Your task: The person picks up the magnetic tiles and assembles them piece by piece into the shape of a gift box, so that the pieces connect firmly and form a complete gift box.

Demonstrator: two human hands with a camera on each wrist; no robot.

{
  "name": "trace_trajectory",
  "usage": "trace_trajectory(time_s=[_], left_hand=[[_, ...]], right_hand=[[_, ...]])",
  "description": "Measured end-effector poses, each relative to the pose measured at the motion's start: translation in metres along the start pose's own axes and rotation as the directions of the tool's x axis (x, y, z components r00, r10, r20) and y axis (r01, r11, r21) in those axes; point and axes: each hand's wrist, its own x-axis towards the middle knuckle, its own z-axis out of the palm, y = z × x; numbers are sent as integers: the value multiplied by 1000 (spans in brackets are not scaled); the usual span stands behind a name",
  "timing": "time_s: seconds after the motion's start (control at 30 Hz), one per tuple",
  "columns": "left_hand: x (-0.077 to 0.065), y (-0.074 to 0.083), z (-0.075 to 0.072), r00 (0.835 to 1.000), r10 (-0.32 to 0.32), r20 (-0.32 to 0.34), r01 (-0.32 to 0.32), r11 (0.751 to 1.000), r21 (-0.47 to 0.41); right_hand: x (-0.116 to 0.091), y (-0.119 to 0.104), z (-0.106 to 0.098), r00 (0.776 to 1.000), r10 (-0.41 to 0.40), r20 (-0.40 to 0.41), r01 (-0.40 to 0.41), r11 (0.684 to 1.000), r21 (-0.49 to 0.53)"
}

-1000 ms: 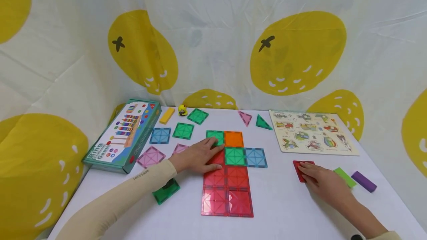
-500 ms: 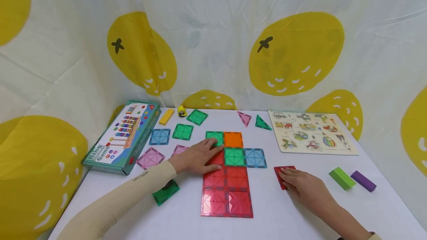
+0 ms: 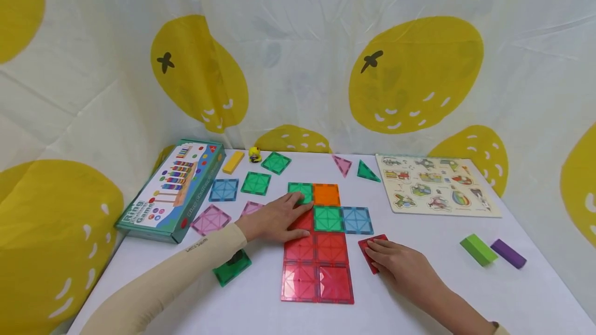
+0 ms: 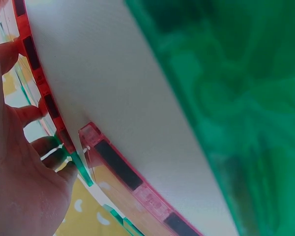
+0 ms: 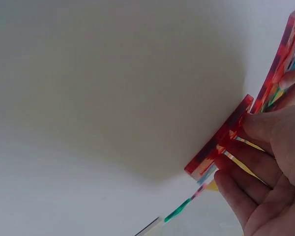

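Note:
My left hand (image 3: 277,218) rests with spread fingers on the left side of a flat tile assembly, over a partly hidden red tile and the edge of a green square tile (image 3: 298,190). Red square tiles (image 3: 331,247) form its lower part; an orange tile (image 3: 326,194), a green tile (image 3: 328,218) and a blue tile (image 3: 357,220) join above and to the right. My right hand (image 3: 410,270) lies with its fingertips on a loose red square tile (image 3: 368,257), turned at an angle just right of the assembly. In the right wrist view those fingertips (image 5: 221,160) touch the tile's top.
Loose tiles lie left, among them a pink one (image 3: 211,219) and a dark green one (image 3: 232,268). A ring game box (image 3: 172,190) stands far left. A picture puzzle board (image 3: 437,185) lies back right, with a green block (image 3: 478,249) and a purple block (image 3: 508,253) nearer.
My right hand has slid the red tile leftward across the table, from beside the green block to near the assembly, and the tile has turned somewhat. The left hand has stayed in place.

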Motion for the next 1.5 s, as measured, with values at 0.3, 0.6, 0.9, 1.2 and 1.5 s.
trace_trajectory(time_s=[0.3, 0.6, 0.9, 1.2, 1.5], left_hand=[[0, 1, -1, 1000, 10, 5, -11, 1000, 15], [-2, 1, -4, 1000, 5, 4, -5, 1000, -5], [-3, 2, -6, 1000, 10, 5, -10, 1000, 3], [0, 1, 0, 1000, 7, -5, -6, 1000, 21], [-3, 6, -6, 1000, 8, 8, -8, 1000, 3]], right_hand=[[13, -13, 3, 998, -62, -33, 63, 997, 36], [26, -13, 7, 995, -67, -70, 70, 997, 44], [35, -10, 9, 990, -99, -98, 106, 992, 67], [68, -7, 18, 986, -135, -97, 147, 979, 142], [96, -8, 33, 991, -130, -33, 134, 976, 170]])
